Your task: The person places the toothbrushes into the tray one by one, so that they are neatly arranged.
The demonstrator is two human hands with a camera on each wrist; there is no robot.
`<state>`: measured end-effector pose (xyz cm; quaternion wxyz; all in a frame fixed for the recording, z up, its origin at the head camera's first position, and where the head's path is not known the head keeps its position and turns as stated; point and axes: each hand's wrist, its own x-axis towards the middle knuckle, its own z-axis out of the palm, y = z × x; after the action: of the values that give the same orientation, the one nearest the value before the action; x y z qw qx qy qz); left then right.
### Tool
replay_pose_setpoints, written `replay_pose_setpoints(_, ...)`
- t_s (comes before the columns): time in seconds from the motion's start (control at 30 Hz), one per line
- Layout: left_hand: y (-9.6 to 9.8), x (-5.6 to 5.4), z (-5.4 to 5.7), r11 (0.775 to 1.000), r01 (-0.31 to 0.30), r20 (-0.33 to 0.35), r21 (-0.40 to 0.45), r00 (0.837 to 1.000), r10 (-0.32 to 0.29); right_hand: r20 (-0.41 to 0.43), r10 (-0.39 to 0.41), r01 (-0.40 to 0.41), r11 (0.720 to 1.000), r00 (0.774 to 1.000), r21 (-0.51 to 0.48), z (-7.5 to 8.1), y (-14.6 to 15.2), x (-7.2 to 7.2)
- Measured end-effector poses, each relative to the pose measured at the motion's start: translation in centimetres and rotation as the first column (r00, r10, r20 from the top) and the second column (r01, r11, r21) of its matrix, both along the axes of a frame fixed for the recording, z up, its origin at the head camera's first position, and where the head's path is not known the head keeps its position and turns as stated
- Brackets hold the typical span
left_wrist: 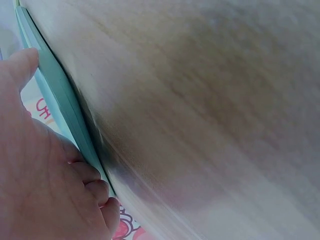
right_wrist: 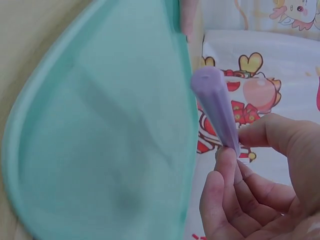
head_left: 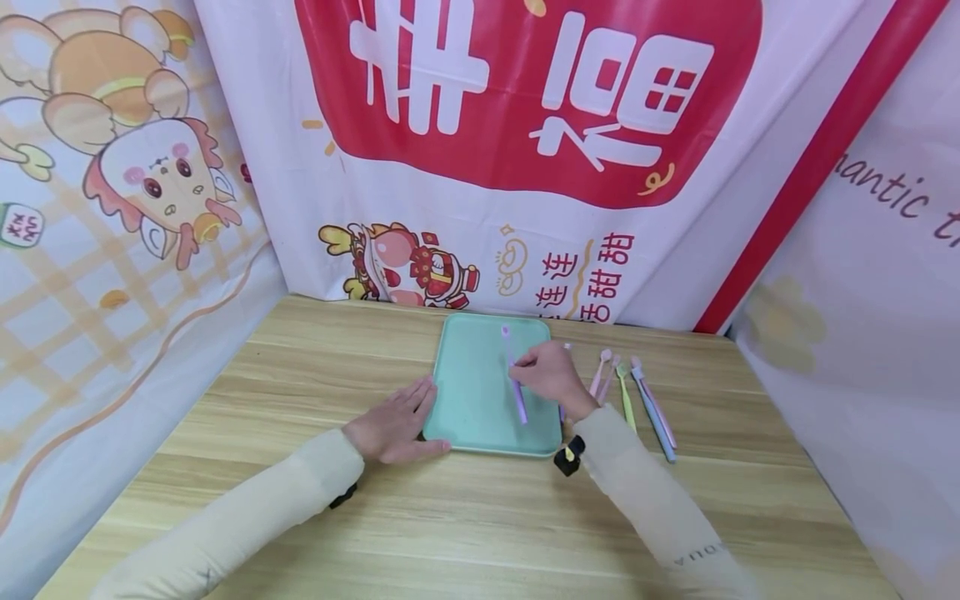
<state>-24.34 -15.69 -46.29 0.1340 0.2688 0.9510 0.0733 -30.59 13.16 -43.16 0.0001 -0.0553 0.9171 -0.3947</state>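
Observation:
A mint-green tray (head_left: 472, 408) lies on the wooden table. My left hand (head_left: 393, 425) rests at its left edge, fingers straight and spread, the thumb by the near left corner. In the left wrist view, the thumb and fingers (left_wrist: 92, 185) touch the tray's side (left_wrist: 65, 95). Over the tray, my right hand (head_left: 551, 372) pinches a purple toothbrush (head_left: 519, 402) by the middle of its handle, head pointing away. The right wrist view shows the handle end (right_wrist: 212, 90) raised above the tray, held between thumb and fingers; its head is hidden there.
Right of the tray lie several toothbrushes: a pink one (head_left: 602, 367), a green one (head_left: 626, 400), a blue one (head_left: 657, 421) and others, partly behind my right hand. Printed cloths hang at the back (head_left: 480, 183) and along both sides of the table (head_left: 337, 517).

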Motion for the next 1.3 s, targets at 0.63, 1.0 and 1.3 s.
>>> replay_pose_setpoints(0.63,0.0,-0.2,-0.2,1.0,-0.01,0.009,-0.026,1.0,0.01,-0.006,-0.036,0.036,0.999,0.999,-0.001,-1.0,-7.0,-0.7)
replay_pose_setpoints(1.0,0.0,-0.2,-0.2,1.0,-0.005,0.0,-0.029,1.0,0.005,0.089,-0.092,0.095,0.995,0.992,-0.035,-1.7,-9.5,-1.3)
replay_pose_setpoints(1.3,0.1,-0.1,-0.2,1.0,0.001,-0.006,-0.028,1.0,-0.001,0.131,-0.126,0.13,0.991,0.983,-0.022,-2.9,-10.4,-1.8)
